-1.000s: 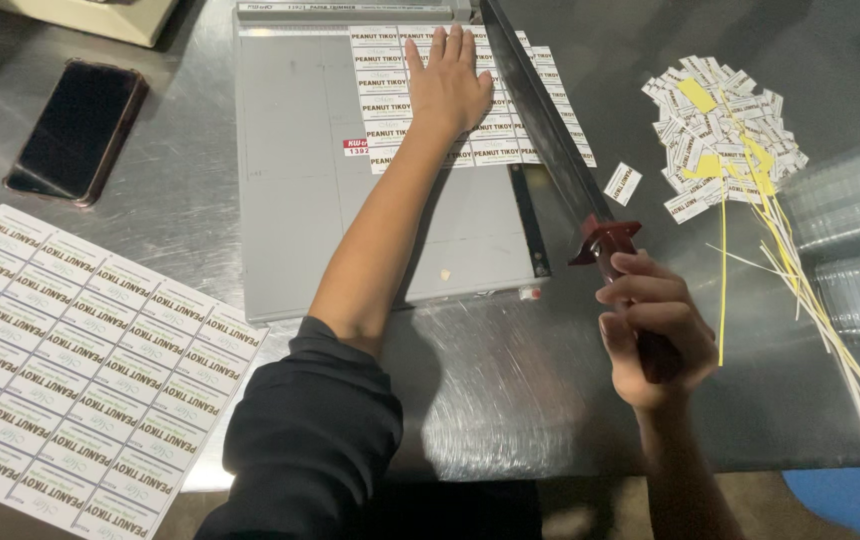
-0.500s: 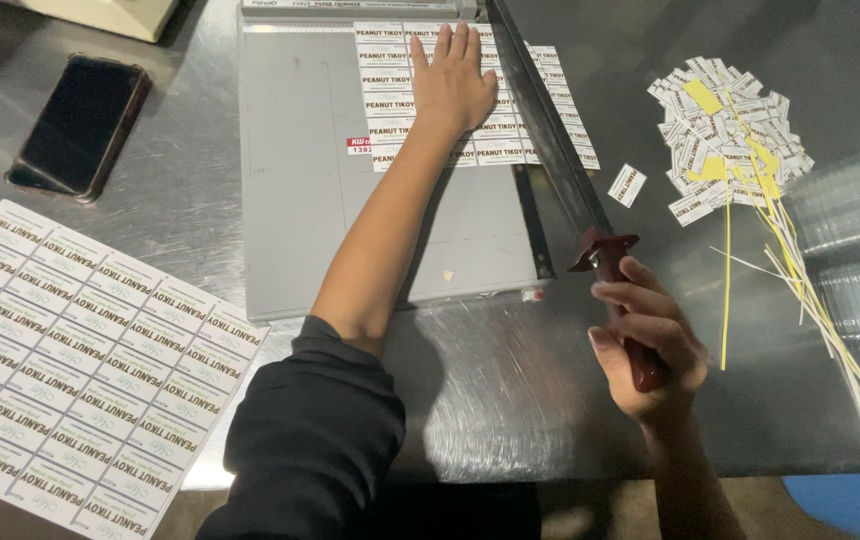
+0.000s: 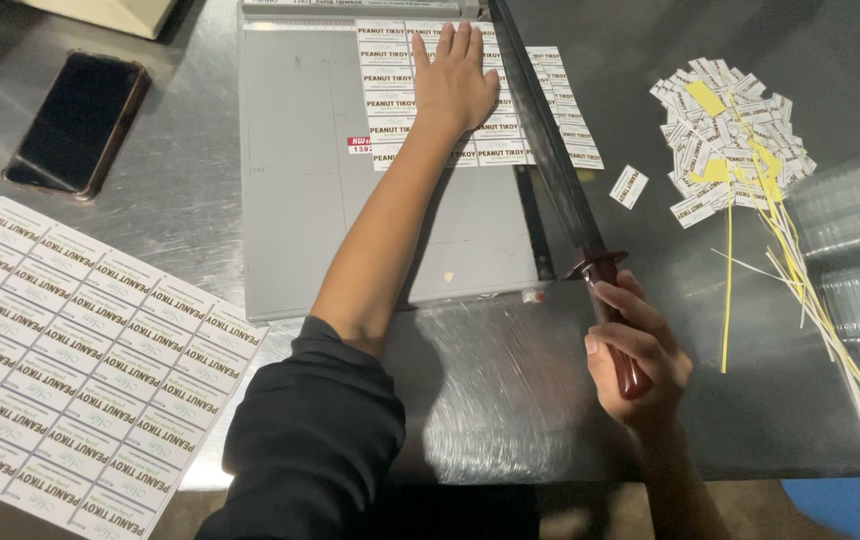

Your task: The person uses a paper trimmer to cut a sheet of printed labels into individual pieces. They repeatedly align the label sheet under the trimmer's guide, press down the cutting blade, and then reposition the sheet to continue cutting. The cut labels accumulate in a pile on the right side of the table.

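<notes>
The left hand lies flat and open on a label sheet on the grey cutter board, far across the table, and the right hand is closed around the red handle of the blade, near the table's edge. A pile of cut labels with yellow strips lies at the far right, so I think some cutting is done. A full sheet waits at the near left, so more is left.
</notes>
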